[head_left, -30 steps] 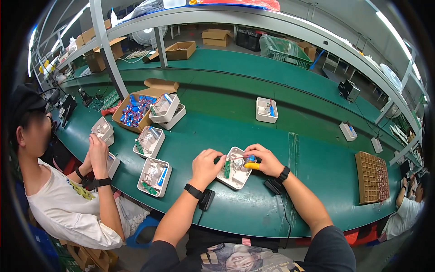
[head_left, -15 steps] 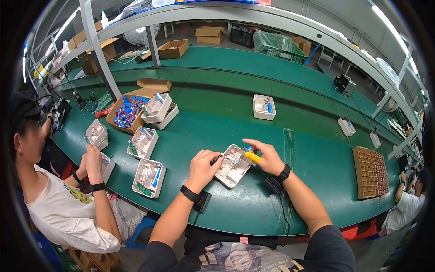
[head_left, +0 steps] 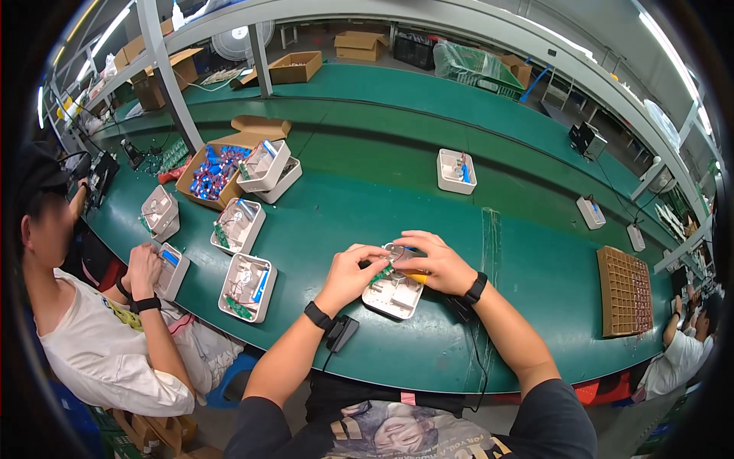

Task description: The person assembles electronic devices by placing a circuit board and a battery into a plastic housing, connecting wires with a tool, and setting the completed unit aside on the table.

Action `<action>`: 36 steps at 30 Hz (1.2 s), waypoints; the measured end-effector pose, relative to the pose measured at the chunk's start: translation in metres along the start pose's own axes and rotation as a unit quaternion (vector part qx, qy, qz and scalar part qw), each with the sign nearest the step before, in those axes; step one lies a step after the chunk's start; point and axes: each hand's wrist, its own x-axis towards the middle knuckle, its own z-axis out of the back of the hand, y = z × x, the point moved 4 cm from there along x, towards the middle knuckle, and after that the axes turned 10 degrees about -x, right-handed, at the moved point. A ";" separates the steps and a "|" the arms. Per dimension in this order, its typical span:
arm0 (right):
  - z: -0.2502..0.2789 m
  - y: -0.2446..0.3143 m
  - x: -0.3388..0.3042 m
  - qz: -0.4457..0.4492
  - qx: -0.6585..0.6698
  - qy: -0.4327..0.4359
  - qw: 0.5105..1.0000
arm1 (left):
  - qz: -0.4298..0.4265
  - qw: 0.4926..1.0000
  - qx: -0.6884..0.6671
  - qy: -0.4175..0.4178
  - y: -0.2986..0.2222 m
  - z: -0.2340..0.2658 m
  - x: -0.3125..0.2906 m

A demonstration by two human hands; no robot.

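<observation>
Both hands meet over a white plastic housing (head_left: 394, 294) that lies on the green table (head_left: 367, 206), directly under the fingers. Its long axis runs from the near-left corner to the far-right one, so the far end points away from the person and a little to the right. The left hand (head_left: 350, 274) has its fingers bent narrow, and the fingertips pinch a small green board (head_left: 380, 274) at the far-left part of the housing. The right hand (head_left: 436, 264) curls over the far end; thumb and forefinger close on a small grey part (head_left: 397, 252), and something yellow (head_left: 415, 277) shows under its palm. I cannot tell what the yellow piece is.

Left of the left fingers, near but apart, stands a similar open white housing (head_left: 248, 287) with wires inside, and more of them lie farther left and beyond. A small black device (head_left: 342, 333) lies at the left wrist, at the table edge. Far left beyond the fingers is a brown cardboard box (head_left: 210, 170) full of small blue and red parts. Well to the right of the right fingers lies a brown tray with a grid of cells (head_left: 625, 291). Another person sits on the left with a hand (head_left: 143, 264) on a housing.
</observation>
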 end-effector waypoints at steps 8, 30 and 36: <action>-0.018 -0.006 -0.012 -0.015 -0.009 0.000 1.000 | -0.010 0.998 -0.067 0.016 -0.002 -0.003 0.005; -0.006 -0.016 -0.017 -0.162 -0.253 -0.101 0.948 | 0.018 0.965 0.262 -0.010 -0.001 0.001 -0.004; -0.006 -0.017 -0.021 -0.209 -0.170 -0.137 0.953 | 0.024 0.978 0.207 0.007 -0.011 0.001 -0.005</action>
